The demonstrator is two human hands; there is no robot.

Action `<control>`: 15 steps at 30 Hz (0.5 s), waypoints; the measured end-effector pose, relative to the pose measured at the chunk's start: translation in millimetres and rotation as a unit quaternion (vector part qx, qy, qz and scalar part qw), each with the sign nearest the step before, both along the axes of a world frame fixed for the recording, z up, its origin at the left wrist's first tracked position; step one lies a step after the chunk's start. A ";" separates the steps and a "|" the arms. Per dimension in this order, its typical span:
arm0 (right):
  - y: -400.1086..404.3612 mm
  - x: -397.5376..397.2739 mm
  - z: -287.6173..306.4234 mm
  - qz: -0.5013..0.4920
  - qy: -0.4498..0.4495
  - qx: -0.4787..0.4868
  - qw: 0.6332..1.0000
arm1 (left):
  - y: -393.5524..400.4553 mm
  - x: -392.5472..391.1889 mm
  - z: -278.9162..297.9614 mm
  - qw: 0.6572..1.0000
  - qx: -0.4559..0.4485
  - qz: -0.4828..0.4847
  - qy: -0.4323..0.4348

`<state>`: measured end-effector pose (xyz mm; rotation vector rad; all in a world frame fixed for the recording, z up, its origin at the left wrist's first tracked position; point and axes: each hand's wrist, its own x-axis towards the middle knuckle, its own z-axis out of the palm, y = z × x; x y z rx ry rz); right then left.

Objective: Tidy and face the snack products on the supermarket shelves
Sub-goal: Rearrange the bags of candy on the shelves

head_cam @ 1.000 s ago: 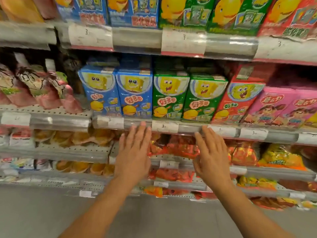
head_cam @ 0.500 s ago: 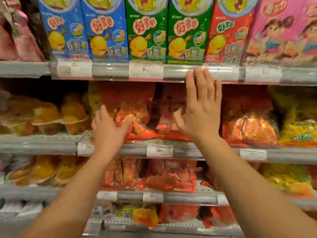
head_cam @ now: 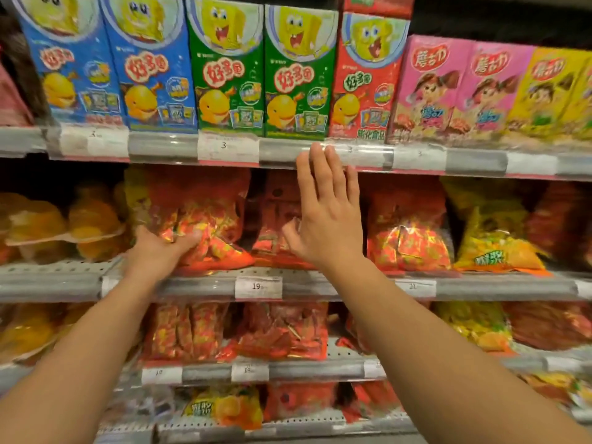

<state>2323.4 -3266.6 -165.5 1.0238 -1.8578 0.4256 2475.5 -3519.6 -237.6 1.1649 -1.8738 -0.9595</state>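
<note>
The left hand (head_cam: 160,251) grips the lower edge of a red candy bag (head_cam: 198,219) on the middle shelf (head_cam: 320,285); its fingers go under the bag and are hidden, only the thumb showing across the front. The right hand (head_cam: 326,216) is spread flat with straight fingers, holding nothing, in front of a darker red bag (head_cam: 272,213) at 3 o'clock from the first; whether the palm touches that bag cannot be told. Its fingertips (head_cam: 317,152) overlap the price rail (head_cam: 368,155) of the shelf above. The boxes (head_cam: 298,72) at 12 o'clock are cut off at the top edge, and the bags at far left are blurred. The print on the price tags (head_cam: 258,286) is mostly illegible.

Compared with half a second ago, the left hand has moved onto the candy bag and closed on it. The right hand sits in much the same place, while the view has come closer to the shelves.
</note>
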 end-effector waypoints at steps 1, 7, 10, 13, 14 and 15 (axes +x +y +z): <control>0.5 0.1 0.0 -0.002 0.002 0.001 1.000 | 1.5 0.5 2.3 1.000 0.009 0.000 0.002; 2.2 4.0 0.9 -0.001 -0.007 0.000 1.000 | 13.3 -1.0 10.3 1.000 0.008 0.014 0.005; 4.3 5.6 4.4 0.001 -0.023 0.012 1.000 | 19.2 -3.8 17.8 1.000 -0.007 0.028 -0.005; 7.2 6.6 6.5 0.005 -0.029 0.018 0.999 | 17.5 -0.6 35.9 0.998 -0.040 0.036 -0.042; 7.5 7.4 6.7 0.006 -0.027 0.019 0.999 | 14.8 1.0 39.9 0.997 -0.053 0.027 -0.048; 7.5 7.5 6.7 0.005 -0.026 0.021 0.999 | 13.8 4.4 43.9 0.997 -0.056 0.024 -0.043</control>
